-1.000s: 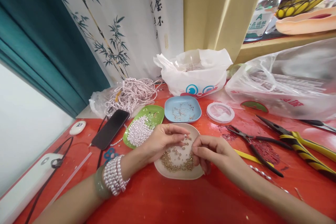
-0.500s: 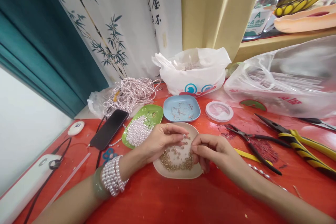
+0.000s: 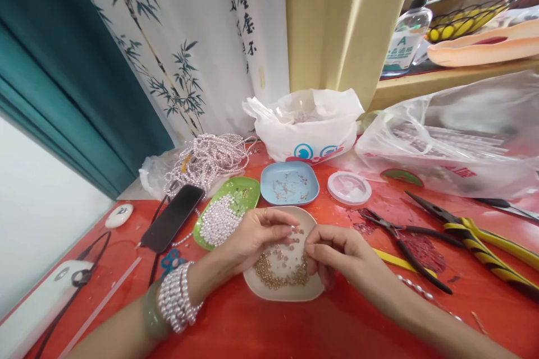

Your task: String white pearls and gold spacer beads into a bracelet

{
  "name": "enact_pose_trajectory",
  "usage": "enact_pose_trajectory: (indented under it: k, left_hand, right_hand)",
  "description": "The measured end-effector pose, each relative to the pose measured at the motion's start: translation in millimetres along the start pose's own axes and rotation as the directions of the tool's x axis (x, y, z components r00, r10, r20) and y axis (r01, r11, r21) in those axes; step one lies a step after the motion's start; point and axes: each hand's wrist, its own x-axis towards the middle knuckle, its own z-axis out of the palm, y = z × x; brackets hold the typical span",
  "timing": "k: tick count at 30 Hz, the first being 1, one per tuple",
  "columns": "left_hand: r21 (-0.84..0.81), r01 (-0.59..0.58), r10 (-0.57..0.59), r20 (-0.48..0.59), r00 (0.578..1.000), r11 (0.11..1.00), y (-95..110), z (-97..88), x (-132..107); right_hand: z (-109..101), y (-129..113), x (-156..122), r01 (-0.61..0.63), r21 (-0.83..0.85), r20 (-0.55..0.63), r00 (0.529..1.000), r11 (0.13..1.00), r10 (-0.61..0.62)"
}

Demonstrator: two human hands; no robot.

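Observation:
Over a cream plate (image 3: 290,294), my left hand (image 3: 256,238) pinches a tiny pale bead between thumb and fingertips. My right hand (image 3: 341,249) is closed in a pinch at the plate's right side; whatever it holds is too small to make out. The two sets of fingertips are close but apart. Small gold beads (image 3: 278,279) are heaped along the near part of the plate, with a few scattered further up. Behind my left hand lies a green dish (image 3: 251,186) with loose pearl beads (image 3: 219,221). A pearl bracelet (image 3: 177,297) wraps my left wrist.
A blue dish (image 3: 273,171) with small metal findings and a round clear lid (image 3: 349,188) sit behind. Black-handled pliers (image 3: 396,230) and yellow-black pliers (image 3: 467,230) lie right. Pearl strands (image 3: 210,160), a phone (image 3: 172,219) and plastic bags (image 3: 307,134) stand around the red table.
The whole view has shifted slightly, so things on the table sit lower in the picture. Both hands keep nearly the same pinching pose over the cream plate.

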Motion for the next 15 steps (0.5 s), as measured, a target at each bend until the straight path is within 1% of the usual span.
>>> enact_pose_trajectory:
  k: [9, 15]
  left_hand:
    - [-0.003, 0.004, -0.004, -0.016, 1.0, 1.0, 0.4, 0.8, -0.1]
    - [0.016, -0.001, 0.001, -0.008, 1.0, 1.0, -0.2, 0.5, -0.1]
  right_hand:
    - [0.3, -1.8, -1.4, -0.002, 0.019, -0.013, 1.0, 1.0, 0.002]
    - [-0.1, 0.8, -1.0, 0.001, 0.021, -0.004, 1.0, 1.0, -0.001]
